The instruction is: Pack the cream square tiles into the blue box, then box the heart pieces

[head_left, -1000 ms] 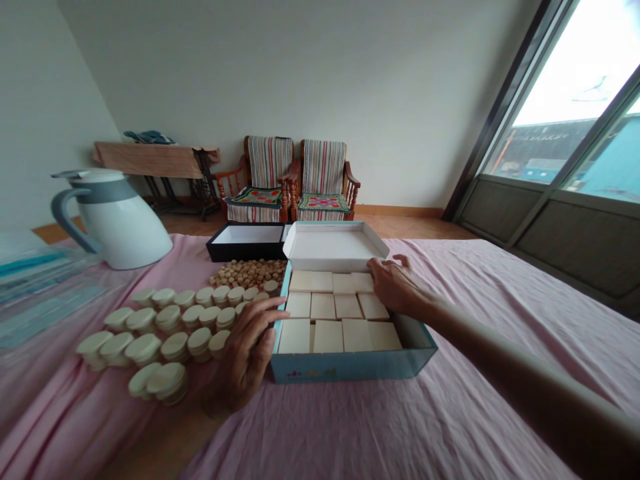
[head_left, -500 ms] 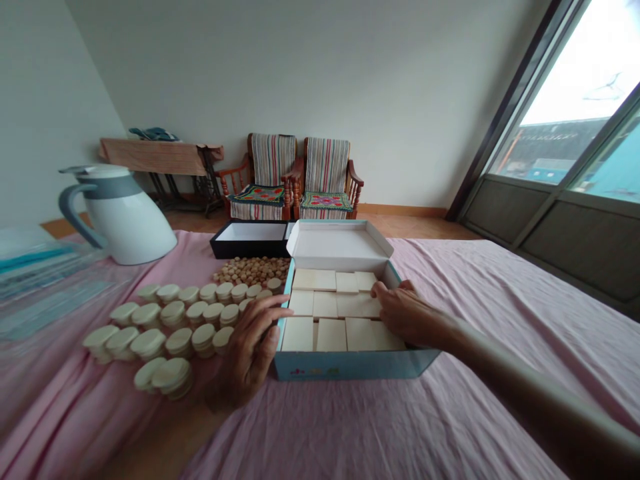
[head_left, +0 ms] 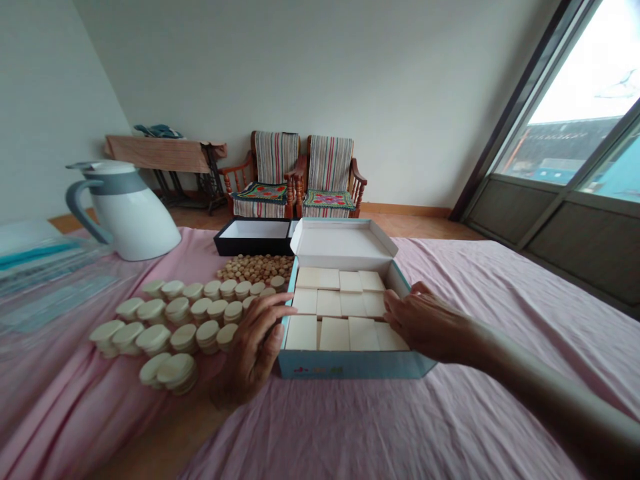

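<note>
An open light-blue cardboard box (head_left: pixel 400 363) holds rows of pale square wooden tiles (head_left: pixel 363 333). Its white lid (head_left: pixel 345 237) stands raised at the back. My left hand (head_left: pixel 253 347) rests against the box's left side, fingers stretched out over the rim and holding nothing. Over the right side reaches my right hand (head_left: pixel 425 323), its fingers bent and bunched at the right end of the tile rows. Whatever lies between those fingertips is hidden. Stacks of round wooden discs (head_left: pixel 175 370) stand in rows left of the box, close to my left hand.
Small wooden pieces (head_left: pixel 255 267) lie heaped behind the discs, before a black box (head_left: pixel 253 238). A white and grey jug (head_left: pixel 133 220) and clear plastic packaging (head_left: pixel 60 287) sit at the left. Pink cloth (head_left: pixel 480 287) covers the surface. Two chairs (head_left: pixel 327 173) stand beyond.
My right hand has drawn slightly back toward the box's right rim. The left hand keeps its place on the left rim. The whole view has shifted a little.
</note>
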A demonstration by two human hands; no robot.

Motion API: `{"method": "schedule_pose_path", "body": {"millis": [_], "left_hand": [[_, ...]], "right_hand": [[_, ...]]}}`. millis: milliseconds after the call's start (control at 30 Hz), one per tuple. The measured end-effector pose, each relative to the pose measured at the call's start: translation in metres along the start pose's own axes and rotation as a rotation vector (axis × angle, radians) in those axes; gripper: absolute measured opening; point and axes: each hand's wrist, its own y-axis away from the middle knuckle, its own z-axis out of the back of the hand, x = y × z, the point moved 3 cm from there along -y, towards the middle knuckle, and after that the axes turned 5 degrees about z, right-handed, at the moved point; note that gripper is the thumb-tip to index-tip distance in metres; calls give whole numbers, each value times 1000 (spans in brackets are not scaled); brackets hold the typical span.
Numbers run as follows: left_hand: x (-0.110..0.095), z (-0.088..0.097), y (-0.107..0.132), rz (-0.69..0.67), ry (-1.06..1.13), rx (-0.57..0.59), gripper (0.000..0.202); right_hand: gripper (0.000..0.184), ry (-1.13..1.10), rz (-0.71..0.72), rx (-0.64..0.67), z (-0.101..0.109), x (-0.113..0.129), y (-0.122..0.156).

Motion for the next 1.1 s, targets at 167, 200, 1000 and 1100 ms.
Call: {"method": "schedule_pose_path", "body": {"millis": [167,200,1000,1100], "left_hand": [[0,0,0,3,6,14,31],[0,0,0,2,9,14,31],[-13,19,-35,150,163,-142,35],[-10,15,-37,194,186,-107,35]], "right_hand": [[18,-55,61,28,-8,3,3],[18,-77,81,34,-9,4,2],[24,-717,-380,-496,-8,-84,-12],[25,-653,-268,-439,-5,-63,-6]]}}
